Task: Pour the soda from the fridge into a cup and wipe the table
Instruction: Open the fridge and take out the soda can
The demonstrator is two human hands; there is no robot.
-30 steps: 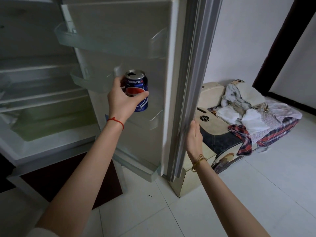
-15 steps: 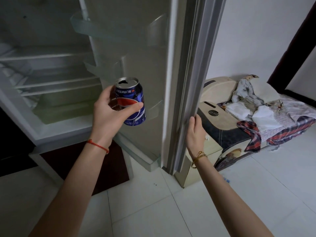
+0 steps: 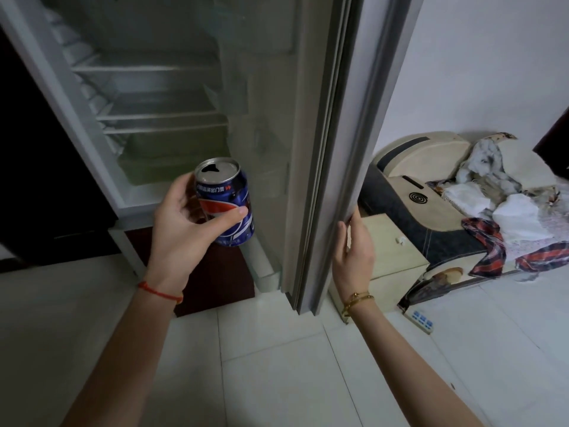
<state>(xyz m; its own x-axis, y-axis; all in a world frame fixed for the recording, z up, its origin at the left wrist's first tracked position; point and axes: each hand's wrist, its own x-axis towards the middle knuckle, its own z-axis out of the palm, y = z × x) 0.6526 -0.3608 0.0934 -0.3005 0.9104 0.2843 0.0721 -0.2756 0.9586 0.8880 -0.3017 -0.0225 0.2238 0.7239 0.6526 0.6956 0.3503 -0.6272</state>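
Right, the can (image 3: 226, 202) is out of the fridge (image 3: 154, 97) and sits in the left hand (image 3: 187, 224), fingers wrapped round its blue side, thumb across the front, top already open and facing up. It hangs just in front of the fridge's lower edge, clear of the shelves, tilted only slightly. Over on the other side, the right hand (image 3: 354, 251) is on the outer edge of the door (image 3: 345, 134), fingers curled round the edge, palm flat against it. So the fetching step looks done, and closing the fridge is the step in hand. The next move calls for a push from that right hand to swing the door shut, while the left keeps the can level, because the opening is up and a tip would spill soda on the floor (image 3: 277, 365). No cup and no table are in sight here, so pouring and wiping are both yet to come, somewhere away from this corner.
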